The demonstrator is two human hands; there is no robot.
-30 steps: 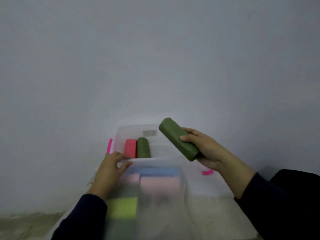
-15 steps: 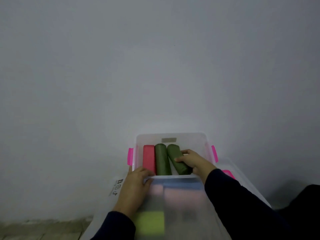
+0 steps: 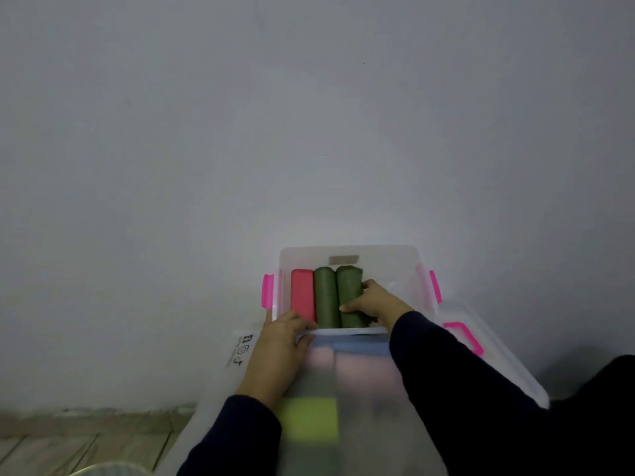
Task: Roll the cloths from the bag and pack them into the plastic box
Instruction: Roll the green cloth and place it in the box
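Observation:
A clear plastic box [image 3: 350,253] with pink latches stands against the wall. Inside lie a red rolled cloth [image 3: 302,293], a dark green roll [image 3: 325,297] and a second dark green roll [image 3: 348,286], side by side. My right hand [image 3: 372,303] reaches into the box and grips the second green roll. My left hand [image 3: 280,348] holds the box's near rim at the left. Through the frosted near wall I make out blurred pink, blue and yellow-green cloths [image 3: 309,419].
A clear lid [image 3: 494,359] with a pink handle lies to the right of the box. A white bag or sheet with printed logos [image 3: 240,350] shows at the left. The grey wall rises just behind; wooden floor is at the bottom left.
My right hand carried the second green roll from above the box's right side down into the box, laying it beside the first green roll. The view also shifted toward the box.

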